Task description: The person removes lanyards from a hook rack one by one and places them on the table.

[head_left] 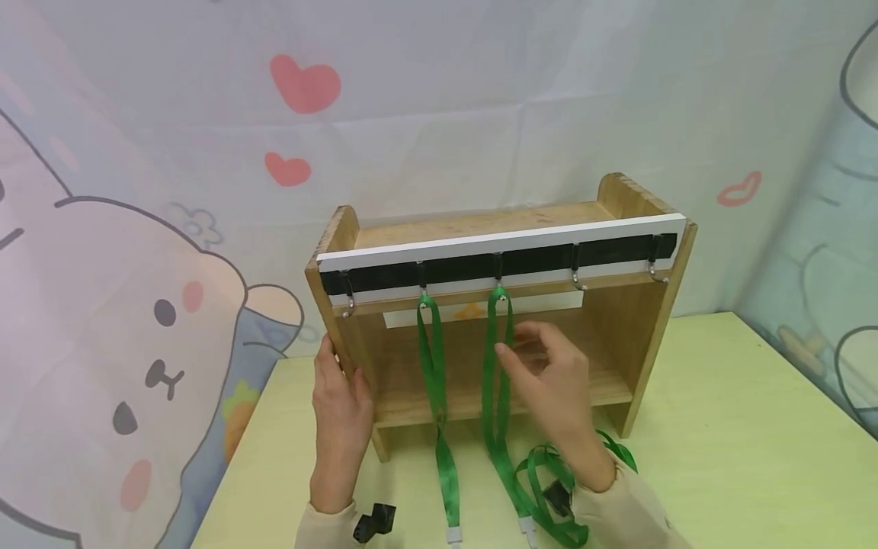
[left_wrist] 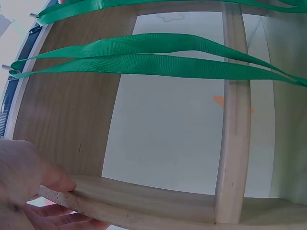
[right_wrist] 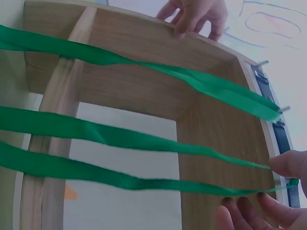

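Note:
A small wooden shelf [head_left: 604, 320] stands on the table, with a row of metal hooks along its front rail. My left hand [head_left: 341, 404] holds the edge of its left side panel, thumb inside and fingers outside. One green lanyard [head_left: 447, 465] hangs from the second hook from the left. Another green lanyard [head_left: 488, 396] hangs from the middle hook. Beside that one is my right hand [head_left: 555, 374], thumb and fingers spread apart at its two straps; in the right wrist view the fingertips [right_wrist: 230, 203] lie close to the lower strap.
More green lanyard [head_left: 549, 526] lies loosely bunched on the table [head_left: 727, 427] by my right wrist. The leftmost hook [head_left: 348, 305] and the two right-hand hooks hold nothing. A printed cloth backdrop [head_left: 439, 137] rises behind the shelf.

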### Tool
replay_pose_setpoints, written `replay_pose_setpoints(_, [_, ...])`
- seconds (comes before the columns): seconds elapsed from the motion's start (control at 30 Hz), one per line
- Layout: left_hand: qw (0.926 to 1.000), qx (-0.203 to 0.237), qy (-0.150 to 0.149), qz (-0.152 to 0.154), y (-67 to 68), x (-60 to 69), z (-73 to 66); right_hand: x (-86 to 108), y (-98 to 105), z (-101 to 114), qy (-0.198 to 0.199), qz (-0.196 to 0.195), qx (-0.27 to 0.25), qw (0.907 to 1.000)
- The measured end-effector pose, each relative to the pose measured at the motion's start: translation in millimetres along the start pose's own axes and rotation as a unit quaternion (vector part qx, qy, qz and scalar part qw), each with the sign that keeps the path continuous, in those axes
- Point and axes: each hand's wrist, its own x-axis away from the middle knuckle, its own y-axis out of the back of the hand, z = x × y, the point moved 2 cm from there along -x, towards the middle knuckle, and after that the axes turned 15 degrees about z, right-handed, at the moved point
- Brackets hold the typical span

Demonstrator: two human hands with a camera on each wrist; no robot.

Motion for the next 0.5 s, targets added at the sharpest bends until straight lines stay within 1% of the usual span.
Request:
replay_pose_setpoints(0.13, [1.0000, 0.001, 0.000, -0.003, -0.1, 0.7, -1.1, -2.9, -6, 2, 0.002, 0.002, 0.002, 1.0000])
replay_pose_setpoints(0.3, [1.0000, 0.001, -0.001, -0.007, 0.4, 0.4, -1.7, -9.1, -8, 4, 0.022, -0.003, 0.013, 0.9997])
replay_pose_setpoints(0.5, [0.9999, -0.003, -0.002, -0.010, 0.2, 0.8, -1.1, -14.2, -8, 7, 0.028, 0.012, 0.017, 0.9994])
